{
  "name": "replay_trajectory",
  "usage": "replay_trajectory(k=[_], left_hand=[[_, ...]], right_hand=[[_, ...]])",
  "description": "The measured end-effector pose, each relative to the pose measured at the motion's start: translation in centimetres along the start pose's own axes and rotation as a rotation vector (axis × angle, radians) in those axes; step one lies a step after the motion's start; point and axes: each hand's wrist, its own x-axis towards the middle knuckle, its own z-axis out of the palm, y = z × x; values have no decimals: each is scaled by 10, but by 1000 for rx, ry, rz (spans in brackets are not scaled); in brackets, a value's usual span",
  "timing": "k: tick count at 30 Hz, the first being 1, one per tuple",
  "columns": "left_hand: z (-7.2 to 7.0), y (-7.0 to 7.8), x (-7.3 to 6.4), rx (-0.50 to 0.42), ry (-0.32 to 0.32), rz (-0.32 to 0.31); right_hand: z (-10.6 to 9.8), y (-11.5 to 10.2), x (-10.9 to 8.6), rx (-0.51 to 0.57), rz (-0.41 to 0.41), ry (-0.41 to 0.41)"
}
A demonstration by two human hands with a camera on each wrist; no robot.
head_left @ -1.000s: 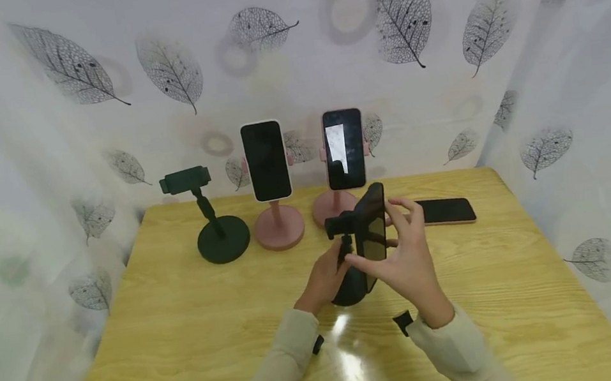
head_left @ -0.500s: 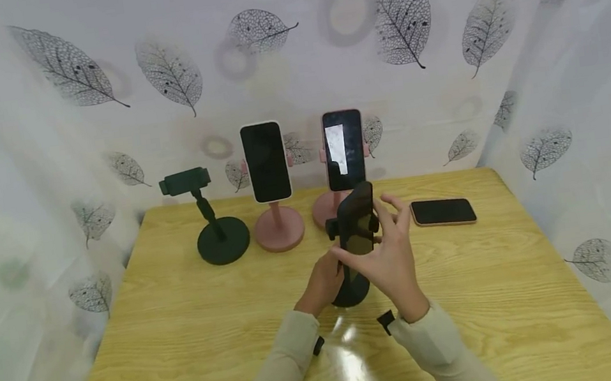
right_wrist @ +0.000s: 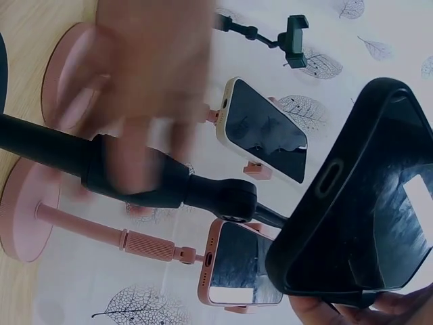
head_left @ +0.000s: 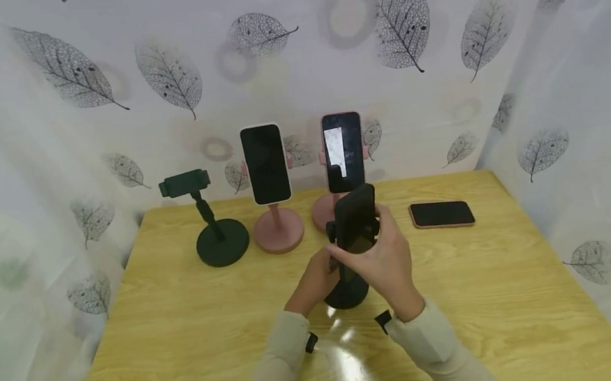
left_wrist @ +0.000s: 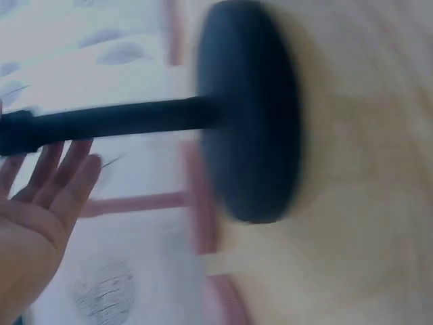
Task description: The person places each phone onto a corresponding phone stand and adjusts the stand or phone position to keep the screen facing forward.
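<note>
My right hand (head_left: 389, 266) holds a black-cased smartphone (head_left: 356, 209) upright, thumb at its left edge and fingers at its right. The phone, large in the right wrist view (right_wrist: 358, 203), sits at the head of a black phone stand (head_left: 348, 295). The stand's round base rests on the table, and its clamp ends show at the phone's sides. My left hand (head_left: 312, 286) is at the stand's pole (right_wrist: 47, 145). In the left wrist view the left hand's fingers (left_wrist: 74, 176) are extended and reach the pole; the hand is blurred in the right wrist view.
Behind stand two pink phone stands, left (head_left: 280, 235) and right (head_left: 320, 211), each carrying a smartphone. A dark green phone stand (head_left: 223, 246) with a bare clamp is at the back left. Another smartphone (head_left: 442, 214) lies flat at the right. A leaf-print curtain (head_left: 268, 79) backs the wooden table (head_left: 185, 335).
The black phone has turned to face me more and shifted left, and the right hand has moved left with it. The left hand has just drawn slightly left along the stand's side.
</note>
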Motion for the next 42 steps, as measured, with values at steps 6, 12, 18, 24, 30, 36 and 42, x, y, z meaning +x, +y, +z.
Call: replay_trajectory(k=[6,12,18,24,30,36,42], left_hand=[[-32,39,-5,-202,299,302],[-55,64,-7,-7,269,406],[-71,74,-3,259,189,435],[-77,75,1,369,174,442],[-80,75,-1,420,189,451],[-81,74,-2,441,193,473],[-82,74,-2,441,194,474]], right_hand=[[1,0,0,-2,6,5],[3,-1,0,7,-3,10],[5,-2,0,24,8,7],[9,-2,0,15,61,4],[19,1,-1,77,82,50],[26,2,-2,170,118,120],[27,4,0,213,135,121]])
